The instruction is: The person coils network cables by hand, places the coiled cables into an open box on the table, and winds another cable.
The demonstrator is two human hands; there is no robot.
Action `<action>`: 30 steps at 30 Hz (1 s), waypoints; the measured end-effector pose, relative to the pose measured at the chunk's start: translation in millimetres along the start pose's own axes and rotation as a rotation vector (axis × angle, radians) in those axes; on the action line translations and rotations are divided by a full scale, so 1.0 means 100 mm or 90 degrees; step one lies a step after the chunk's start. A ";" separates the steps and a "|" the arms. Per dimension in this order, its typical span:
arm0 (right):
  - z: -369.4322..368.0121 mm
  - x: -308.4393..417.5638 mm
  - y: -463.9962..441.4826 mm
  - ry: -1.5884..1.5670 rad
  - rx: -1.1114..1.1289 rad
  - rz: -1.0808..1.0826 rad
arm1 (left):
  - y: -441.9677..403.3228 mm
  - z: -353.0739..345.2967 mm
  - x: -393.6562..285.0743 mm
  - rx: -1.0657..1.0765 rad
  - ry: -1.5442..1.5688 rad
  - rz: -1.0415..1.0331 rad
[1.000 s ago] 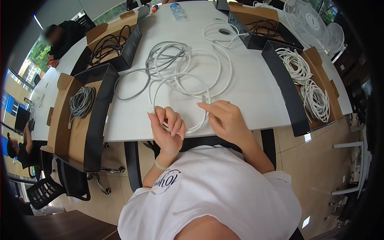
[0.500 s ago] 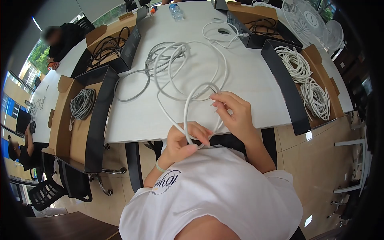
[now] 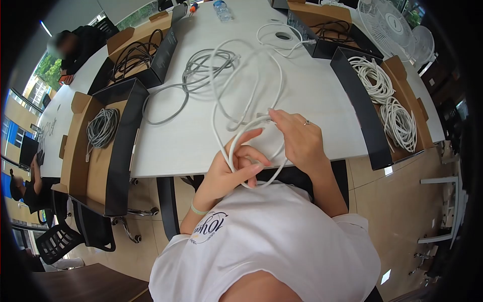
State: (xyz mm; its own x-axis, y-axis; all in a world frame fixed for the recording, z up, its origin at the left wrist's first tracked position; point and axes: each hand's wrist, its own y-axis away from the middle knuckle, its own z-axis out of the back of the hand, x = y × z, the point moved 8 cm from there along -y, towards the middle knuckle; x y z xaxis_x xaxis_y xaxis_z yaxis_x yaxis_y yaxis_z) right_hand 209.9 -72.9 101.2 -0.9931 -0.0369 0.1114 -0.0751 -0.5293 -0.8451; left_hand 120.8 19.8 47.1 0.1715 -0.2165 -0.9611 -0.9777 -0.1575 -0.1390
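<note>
A white cable (image 3: 215, 108) rises in loose loops from the table in front of me, some of them blurred. My left hand (image 3: 236, 163) is closed around several loops near the table's front edge, its thumb reaching across them. On the right side of the loops, my right hand (image 3: 301, 138) pinches the same cable between thumb and fingertips. Beyond my left hand, a loosely coiled grey cable (image 3: 187, 83) lies on the table, one large loop spreading left. The white loops pass close to it.
Open boxes flank the table: one with a grey coil (image 3: 103, 128), one with white coils (image 3: 397, 121), and far ones with black cables (image 3: 136, 58) (image 3: 329, 32). A tape roll (image 3: 283, 36), bottle (image 3: 222, 11) and fan (image 3: 390, 22) stand farther back. Two people sit at left.
My right hand has turned, its back now showing, and moved slightly toward the cable loops. My left hand has risen and its fingers have spread somewhat. The white loops have lifted and shifted.
</note>
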 end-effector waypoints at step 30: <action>-0.30 -0.07 0.17 -0.414 0.143 -0.296 | 0.02 0.28 -0.22 -0.309 -0.222 -0.297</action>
State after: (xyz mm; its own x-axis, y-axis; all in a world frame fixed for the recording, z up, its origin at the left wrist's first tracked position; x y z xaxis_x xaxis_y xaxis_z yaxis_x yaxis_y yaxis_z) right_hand 213.3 -55.8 70.3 -0.6096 -0.2194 0.7618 -0.3761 -0.7658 -0.5216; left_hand 111.3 51.7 61.4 0.4270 0.2812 -0.8594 -0.6366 -0.5815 -0.5065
